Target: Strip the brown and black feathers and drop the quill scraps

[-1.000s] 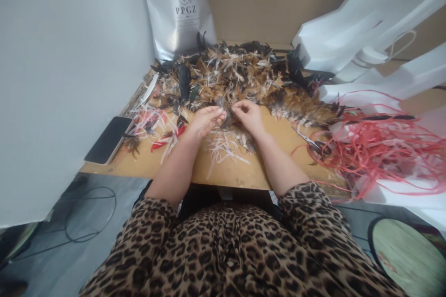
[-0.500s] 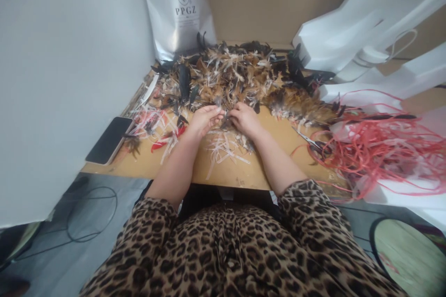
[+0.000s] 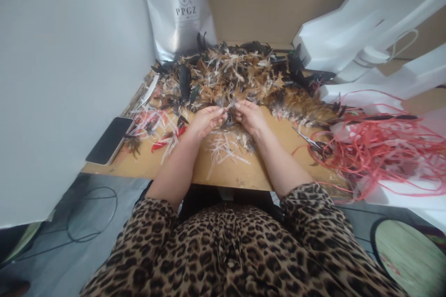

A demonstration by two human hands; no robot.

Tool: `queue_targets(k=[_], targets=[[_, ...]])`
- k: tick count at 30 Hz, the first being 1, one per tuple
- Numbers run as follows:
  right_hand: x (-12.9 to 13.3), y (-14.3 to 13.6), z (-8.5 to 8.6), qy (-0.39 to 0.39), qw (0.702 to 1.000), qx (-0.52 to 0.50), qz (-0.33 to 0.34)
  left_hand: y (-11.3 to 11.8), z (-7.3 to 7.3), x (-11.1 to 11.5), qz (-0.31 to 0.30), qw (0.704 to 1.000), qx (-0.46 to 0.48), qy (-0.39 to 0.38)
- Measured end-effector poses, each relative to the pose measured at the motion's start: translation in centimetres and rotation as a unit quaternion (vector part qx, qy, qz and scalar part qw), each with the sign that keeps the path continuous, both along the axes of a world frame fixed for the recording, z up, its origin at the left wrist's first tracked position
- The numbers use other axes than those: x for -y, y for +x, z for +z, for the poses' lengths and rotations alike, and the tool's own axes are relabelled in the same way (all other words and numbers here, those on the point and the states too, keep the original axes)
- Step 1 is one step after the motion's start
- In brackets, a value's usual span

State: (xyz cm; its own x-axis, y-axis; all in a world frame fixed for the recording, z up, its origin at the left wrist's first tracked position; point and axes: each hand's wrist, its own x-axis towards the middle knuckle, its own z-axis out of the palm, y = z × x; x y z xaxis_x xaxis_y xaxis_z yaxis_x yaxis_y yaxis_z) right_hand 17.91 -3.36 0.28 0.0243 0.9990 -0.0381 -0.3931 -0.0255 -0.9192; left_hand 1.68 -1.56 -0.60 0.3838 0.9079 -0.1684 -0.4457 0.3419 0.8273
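In front of a heap of brown and black feathers (image 3: 240,69), my two hands face each other just above the table. My left hand (image 3: 207,120) is closed in a pinch at the fingertips. My right hand (image 3: 251,117) pinches too, thumb against fingers. Between the fingertips shows a small pale grey feather (image 3: 230,104), its ends hidden by the fingers. Below my hands, thin white strips (image 3: 225,148) lie loose on the wood, with small feather scraps beside them.
A phone (image 3: 109,140) lies at the left edge of the wooden table (image 3: 244,178). Scissors (image 3: 308,139) rest at the right beside tangled red ribbon (image 3: 386,148). A silver bag (image 3: 181,32) stands behind, and white panels (image 3: 69,79) flank the left side.
My right hand has turned and moved slightly right and up, its fingers now pinching near the pale feather. My left hand has stayed almost in place.
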Motion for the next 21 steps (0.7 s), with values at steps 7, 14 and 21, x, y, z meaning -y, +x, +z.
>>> queue_targets(k=[7,14,21], targets=[[0.19,-0.63,-0.24,0.016,0.998,0.045,-0.044,-0.14,0.15,0.04,-0.023,1.000,0.012,0.008],[0.20,-0.80,-0.42,0.058,0.987,0.119,-0.086,-0.25,-0.04,-0.09,-0.027,1.000,0.012,0.010],[0.39,-0.67,-0.15,0.029,0.997,0.072,-0.009,-0.10,0.22,-0.15,-0.018,0.999,0.020,-0.017]])
